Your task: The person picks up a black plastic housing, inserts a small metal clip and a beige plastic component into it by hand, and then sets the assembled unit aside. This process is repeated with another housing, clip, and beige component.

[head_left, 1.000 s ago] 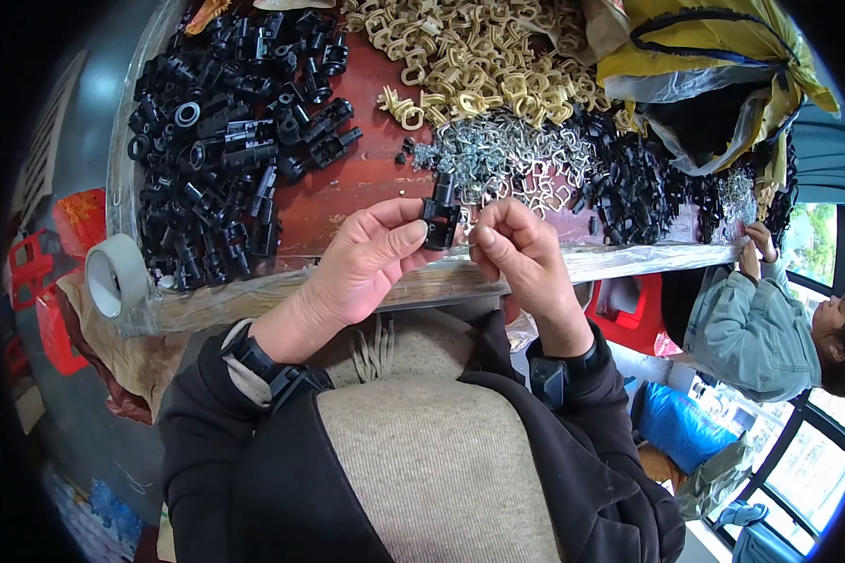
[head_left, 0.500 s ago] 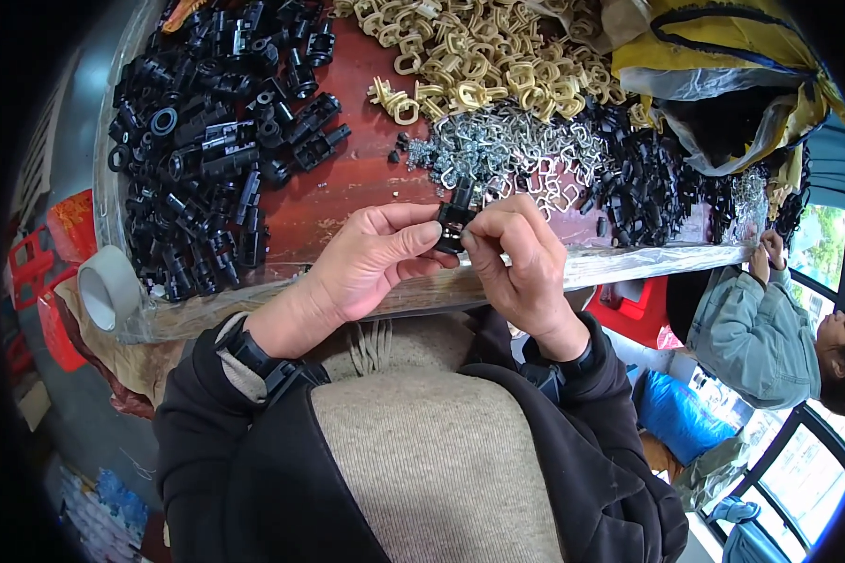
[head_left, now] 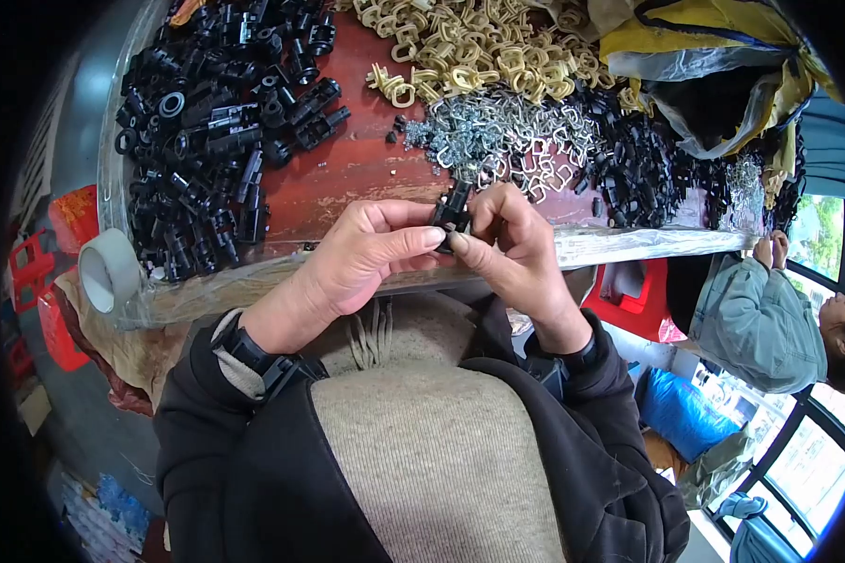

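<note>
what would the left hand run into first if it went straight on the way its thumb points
Beyond the black part that the left hand holds, probably the right hand, close by on the right; exact depth is hard to tell.

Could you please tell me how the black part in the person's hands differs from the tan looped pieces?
Colour: the black part is dark, the tan looped pieces pale. Shape: the black part is elongated, the tan looped pieces ring-like. State: the black part is gripped in the left hand, with the right hand against it, while the tan looped pieces lie heaped on the red tabletop.
</note>
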`<state>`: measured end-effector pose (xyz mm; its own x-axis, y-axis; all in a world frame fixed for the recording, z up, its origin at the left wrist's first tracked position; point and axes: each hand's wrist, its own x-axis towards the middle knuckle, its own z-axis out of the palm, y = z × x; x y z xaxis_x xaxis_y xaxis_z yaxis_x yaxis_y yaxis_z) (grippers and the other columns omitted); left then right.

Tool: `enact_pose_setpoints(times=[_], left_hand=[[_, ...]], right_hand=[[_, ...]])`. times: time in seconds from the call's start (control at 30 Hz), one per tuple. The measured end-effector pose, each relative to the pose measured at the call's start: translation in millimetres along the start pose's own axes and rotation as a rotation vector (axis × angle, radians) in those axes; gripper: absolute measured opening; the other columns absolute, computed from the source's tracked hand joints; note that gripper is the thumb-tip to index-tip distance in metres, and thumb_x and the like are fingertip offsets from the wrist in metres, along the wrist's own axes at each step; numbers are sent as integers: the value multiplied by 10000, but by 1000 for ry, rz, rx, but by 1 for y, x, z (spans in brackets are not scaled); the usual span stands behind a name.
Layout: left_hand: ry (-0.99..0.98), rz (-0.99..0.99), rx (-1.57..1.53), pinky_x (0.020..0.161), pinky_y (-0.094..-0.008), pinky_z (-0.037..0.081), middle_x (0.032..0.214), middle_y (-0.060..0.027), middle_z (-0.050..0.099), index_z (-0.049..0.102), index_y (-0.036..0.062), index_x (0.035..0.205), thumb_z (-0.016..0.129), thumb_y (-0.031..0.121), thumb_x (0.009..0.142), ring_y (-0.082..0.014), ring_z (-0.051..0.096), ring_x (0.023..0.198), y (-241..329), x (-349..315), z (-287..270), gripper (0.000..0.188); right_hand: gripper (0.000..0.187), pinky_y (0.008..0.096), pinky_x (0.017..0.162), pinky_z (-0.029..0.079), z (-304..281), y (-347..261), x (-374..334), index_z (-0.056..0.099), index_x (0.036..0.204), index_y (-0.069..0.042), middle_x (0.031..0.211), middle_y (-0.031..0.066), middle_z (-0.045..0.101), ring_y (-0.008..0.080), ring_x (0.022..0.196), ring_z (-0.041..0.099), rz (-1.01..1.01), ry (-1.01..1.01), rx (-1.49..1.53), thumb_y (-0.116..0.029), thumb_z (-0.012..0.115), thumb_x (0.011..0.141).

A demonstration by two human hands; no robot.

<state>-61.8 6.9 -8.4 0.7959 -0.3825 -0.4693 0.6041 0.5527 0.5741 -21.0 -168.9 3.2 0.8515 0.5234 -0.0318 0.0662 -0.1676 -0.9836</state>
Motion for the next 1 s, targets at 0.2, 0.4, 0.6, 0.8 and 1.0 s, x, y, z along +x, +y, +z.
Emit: enact_pose_setpoints(times=[0.2,0.4,0.6,0.8,1.0], left_hand=[[39,-23,6,670,-228,484,908,-80,588,522,-22,1024,574,95,772,-174,596,774,2,-13,-14,282],[124,74,-12,658,-227,486,896,-85,589,512,-29,1030,573,87,771,-182,597,776,15,-19,-30,290],[149,128,-70,658,-226,487,893,-83,590,511,-22,1037,576,83,768,-184,598,786,26,-18,-42,296],[191,148,-136,661,-213,478,866,-74,591,527,-19,1009,577,82,770,-162,595,779,27,-15,-39,264],[134,154,-135,644,-230,498,901,-87,589,524,-7,1007,566,80,768,-202,601,781,21,-12,-29,258]], right_hand=[[196,192,526,335,4,6,14,458,653,-32,700,3,440,73,620,393,-65,-120,13,-99,618,744],[182,259,514,389,7,-9,91,498,655,-38,684,39,472,160,573,494,-459,63,-771,-143,634,713],[182,300,510,421,32,12,129,565,759,-52,689,63,487,222,580,527,-469,13,-1325,-174,657,659],[240,265,541,433,24,10,115,574,834,-29,733,46,511,180,623,539,-536,26,-1101,-158,666,654],[306,247,633,417,-1,-3,55,569,927,9,832,54,535,138,730,522,-7,-95,-92,-107,672,663]])
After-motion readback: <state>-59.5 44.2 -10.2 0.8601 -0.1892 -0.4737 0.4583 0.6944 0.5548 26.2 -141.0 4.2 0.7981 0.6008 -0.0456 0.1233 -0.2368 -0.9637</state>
